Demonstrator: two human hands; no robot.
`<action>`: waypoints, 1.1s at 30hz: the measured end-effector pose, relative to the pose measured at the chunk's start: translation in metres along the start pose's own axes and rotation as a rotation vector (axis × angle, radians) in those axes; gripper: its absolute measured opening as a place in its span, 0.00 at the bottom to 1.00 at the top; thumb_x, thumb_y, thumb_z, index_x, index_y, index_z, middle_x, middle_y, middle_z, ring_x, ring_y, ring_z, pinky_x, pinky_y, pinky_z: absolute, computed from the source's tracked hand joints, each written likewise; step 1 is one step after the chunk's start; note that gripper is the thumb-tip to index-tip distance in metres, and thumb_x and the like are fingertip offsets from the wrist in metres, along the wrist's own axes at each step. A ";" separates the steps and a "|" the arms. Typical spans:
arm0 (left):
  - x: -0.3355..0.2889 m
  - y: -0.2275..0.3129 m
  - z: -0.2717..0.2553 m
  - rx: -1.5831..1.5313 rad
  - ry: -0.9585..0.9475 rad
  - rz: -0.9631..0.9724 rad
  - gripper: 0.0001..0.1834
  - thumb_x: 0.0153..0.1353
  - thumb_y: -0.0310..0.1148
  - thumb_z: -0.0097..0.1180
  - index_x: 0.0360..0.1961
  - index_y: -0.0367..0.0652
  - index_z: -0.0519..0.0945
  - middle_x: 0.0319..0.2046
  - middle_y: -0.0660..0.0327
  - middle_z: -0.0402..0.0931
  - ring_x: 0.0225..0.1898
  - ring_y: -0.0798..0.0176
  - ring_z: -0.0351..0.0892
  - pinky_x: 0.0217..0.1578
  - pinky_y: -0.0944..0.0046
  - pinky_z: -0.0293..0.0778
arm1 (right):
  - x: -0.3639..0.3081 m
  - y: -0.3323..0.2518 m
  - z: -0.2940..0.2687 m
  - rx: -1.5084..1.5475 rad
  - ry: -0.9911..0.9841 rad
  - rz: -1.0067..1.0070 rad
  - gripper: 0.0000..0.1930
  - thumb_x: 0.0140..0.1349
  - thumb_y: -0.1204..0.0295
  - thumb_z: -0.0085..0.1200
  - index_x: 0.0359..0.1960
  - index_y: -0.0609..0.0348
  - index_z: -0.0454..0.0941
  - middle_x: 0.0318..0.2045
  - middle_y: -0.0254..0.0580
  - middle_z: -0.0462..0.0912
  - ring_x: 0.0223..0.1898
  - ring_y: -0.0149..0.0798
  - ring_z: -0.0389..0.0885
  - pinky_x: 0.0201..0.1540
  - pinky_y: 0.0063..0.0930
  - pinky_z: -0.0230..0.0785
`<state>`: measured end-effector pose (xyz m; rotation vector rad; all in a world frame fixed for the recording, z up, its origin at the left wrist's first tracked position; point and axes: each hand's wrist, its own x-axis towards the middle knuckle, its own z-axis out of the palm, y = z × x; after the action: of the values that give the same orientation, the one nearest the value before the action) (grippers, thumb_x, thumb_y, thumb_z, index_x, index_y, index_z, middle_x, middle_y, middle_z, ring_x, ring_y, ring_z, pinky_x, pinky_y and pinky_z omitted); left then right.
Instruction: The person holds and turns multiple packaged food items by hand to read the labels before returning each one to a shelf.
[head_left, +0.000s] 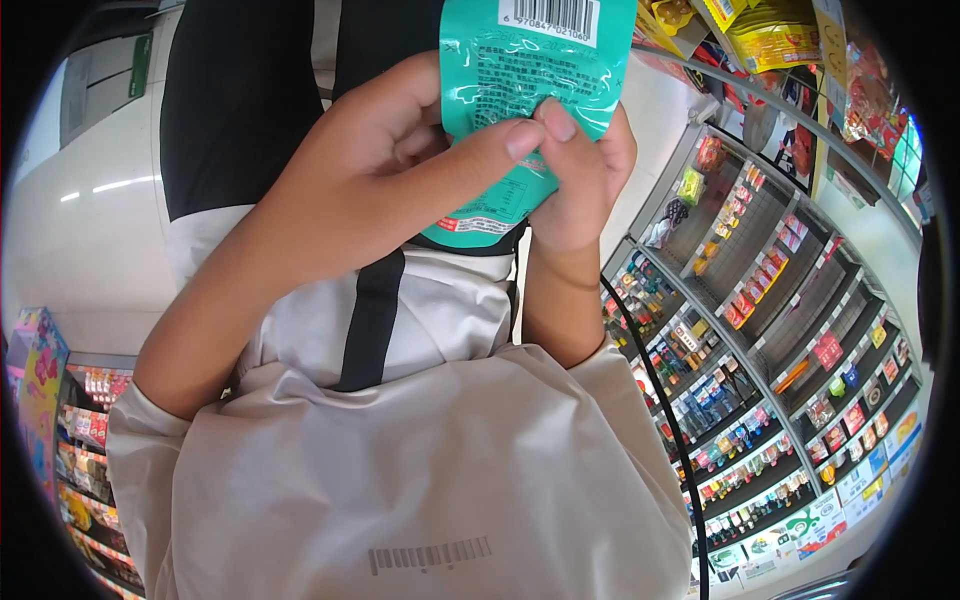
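Stocked shelves [745,235] are seen to the right; a teal packet [500,90] is grasped between left hand [385,185] and right hand [575,190], thumbs together over its printed face; light, even pressure is best applied.

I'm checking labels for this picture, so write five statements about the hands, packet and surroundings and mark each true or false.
1. The left hand and right hand both hold the packet. True.
2. The packet is black. False: it is teal.
3. A barcode shows on the packet. True.
4. The black cord passes by the left arm. False: it runs on the right-arm side.
5. Shelves with goods stand at the right. True.
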<state>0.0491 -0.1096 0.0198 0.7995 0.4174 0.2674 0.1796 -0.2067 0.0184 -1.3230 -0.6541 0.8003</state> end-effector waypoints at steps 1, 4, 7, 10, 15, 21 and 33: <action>0.002 0.001 0.000 0.005 -0.009 -0.013 0.15 0.68 0.31 0.54 0.53 0.39 0.73 0.37 0.68 0.77 0.31 0.81 0.71 0.28 0.79 0.67 | 0.000 0.001 -0.002 0.023 0.004 0.006 0.07 0.62 0.74 0.55 0.37 0.67 0.80 0.25 0.32 0.81 0.26 0.21 0.73 0.30 0.16 0.65; 0.003 0.001 -0.006 -0.028 -0.052 -0.032 0.15 0.67 0.33 0.56 0.53 0.40 0.74 0.36 0.69 0.78 0.32 0.82 0.72 0.28 0.78 0.69 | 0.000 0.003 -0.007 0.026 -0.008 0.026 0.08 0.62 0.74 0.55 0.37 0.67 0.80 0.25 0.33 0.82 0.27 0.21 0.74 0.30 0.16 0.66; 0.002 -0.001 -0.012 -0.042 -0.084 -0.023 0.15 0.68 0.31 0.55 0.53 0.39 0.74 0.37 0.68 0.78 0.35 0.81 0.73 0.32 0.76 0.72 | 0.001 0.003 -0.005 -0.025 -0.026 0.027 0.08 0.62 0.74 0.55 0.37 0.68 0.80 0.26 0.34 0.82 0.26 0.21 0.74 0.30 0.16 0.66; 0.006 -0.002 -0.015 0.018 -0.083 0.008 0.14 0.68 0.32 0.55 0.52 0.39 0.74 0.36 0.69 0.77 0.33 0.81 0.72 0.30 0.76 0.71 | 0.004 0.004 0.000 -0.084 -0.010 -0.016 0.08 0.62 0.74 0.55 0.36 0.68 0.80 0.25 0.35 0.82 0.26 0.21 0.74 0.29 0.16 0.67; 0.004 -0.001 -0.023 0.122 -0.060 -0.011 0.13 0.69 0.33 0.54 0.51 0.40 0.75 0.32 0.70 0.76 0.29 0.81 0.70 0.26 0.77 0.68 | 0.006 0.008 0.005 -0.122 -0.025 -0.083 0.07 0.64 0.73 0.54 0.35 0.67 0.80 0.24 0.35 0.82 0.24 0.21 0.73 0.27 0.16 0.66; 0.001 0.001 -0.026 0.099 -0.026 0.003 0.12 0.69 0.32 0.53 0.51 0.40 0.76 0.31 0.70 0.76 0.29 0.81 0.70 0.26 0.77 0.68 | 0.011 0.015 0.007 -0.145 -0.071 -0.132 0.07 0.65 0.74 0.53 0.33 0.67 0.79 0.21 0.33 0.80 0.22 0.20 0.71 0.25 0.16 0.63; -0.003 0.002 -0.036 0.094 -0.059 0.039 0.13 0.69 0.32 0.54 0.51 0.39 0.77 0.35 0.67 0.78 0.34 0.79 0.74 0.31 0.75 0.72 | 0.015 0.016 0.013 -0.172 -0.099 -0.128 0.08 0.66 0.73 0.53 0.32 0.66 0.79 0.21 0.33 0.81 0.22 0.20 0.71 0.25 0.16 0.63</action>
<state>0.0298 -0.0866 0.0000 0.9057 0.3612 0.2610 0.1759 -0.1865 0.0038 -1.3873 -0.8940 0.7212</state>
